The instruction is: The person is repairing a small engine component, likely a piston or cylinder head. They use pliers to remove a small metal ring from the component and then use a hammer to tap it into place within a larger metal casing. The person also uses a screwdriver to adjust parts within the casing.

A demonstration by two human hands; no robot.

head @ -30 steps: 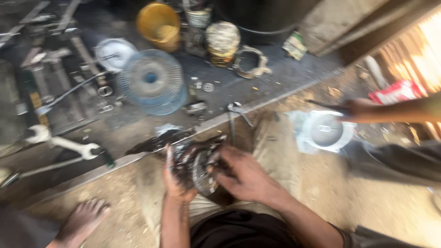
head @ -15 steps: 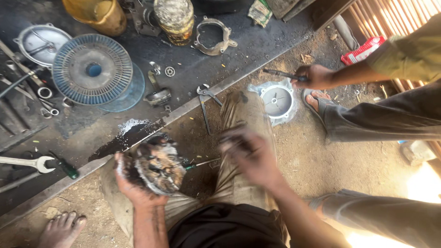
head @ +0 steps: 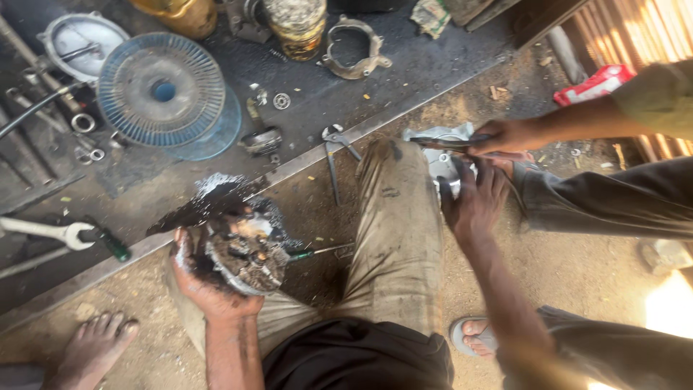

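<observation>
My left hand [head: 206,282] grips a greasy round engine part [head: 245,253] with dirty gears showing, held just above my left knee. My right hand [head: 473,202] reaches out to the right with fingers spread, resting on a silvery metal housing [head: 444,155] on the dirt floor beside my right knee. Another person's hand [head: 505,136] holds a thin dark tool [head: 451,144] over the same housing. A green-handled screwdriver [head: 317,252] lies between my legs.
On the dark mat behind lie pliers [head: 333,148], a blue ribbed disc [head: 162,90], a wrench [head: 54,231], a metal ring bracket [head: 354,50], a yellow container [head: 180,11] and small washers. Bare feet show at lower left [head: 94,347] and bottom [head: 476,336].
My right hand has left the greasy part and reached right onto the silvery housing. The left hand alone now holds the part. The other person's hand moved over the housing.
</observation>
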